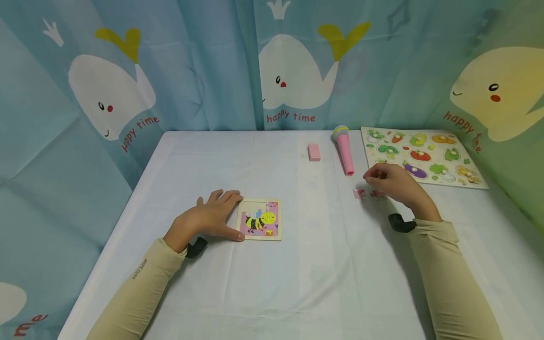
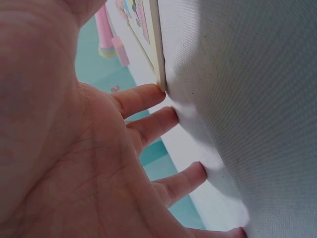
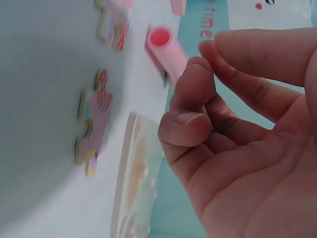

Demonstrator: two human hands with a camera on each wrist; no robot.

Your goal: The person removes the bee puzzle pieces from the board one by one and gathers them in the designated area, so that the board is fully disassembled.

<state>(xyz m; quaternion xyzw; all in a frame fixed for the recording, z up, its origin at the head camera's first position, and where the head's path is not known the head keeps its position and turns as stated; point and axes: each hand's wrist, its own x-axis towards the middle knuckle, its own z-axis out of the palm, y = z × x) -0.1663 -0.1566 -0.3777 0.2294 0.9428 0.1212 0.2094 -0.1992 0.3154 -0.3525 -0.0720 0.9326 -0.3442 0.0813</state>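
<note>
"Specifically, how were the fingers?"

"The left hand (image 1: 214, 216) spread its fingers wide, thumb and index touching the left corners of a bee puzzle (image 1: 259, 223) on the white table (image 1: 314, 283). The right hand (image 1: 396, 186) curled its fingers, nothing visibly held, above two puzzle pieces (image 1: 359, 194)."

"And beyond?"

"A pink microphone (image 1: 345, 151) lay between a pink block (image 1: 314, 152) and a vegetable board (image 1: 437, 157), before a whale-printed curtain (image 1: 221, 71)."

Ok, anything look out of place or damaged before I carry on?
The bee puzzle looks incomplete: its upper left is bare, and two loose pieces lie apart from it on the table, near the right hand. No visible damage or spill.
</note>
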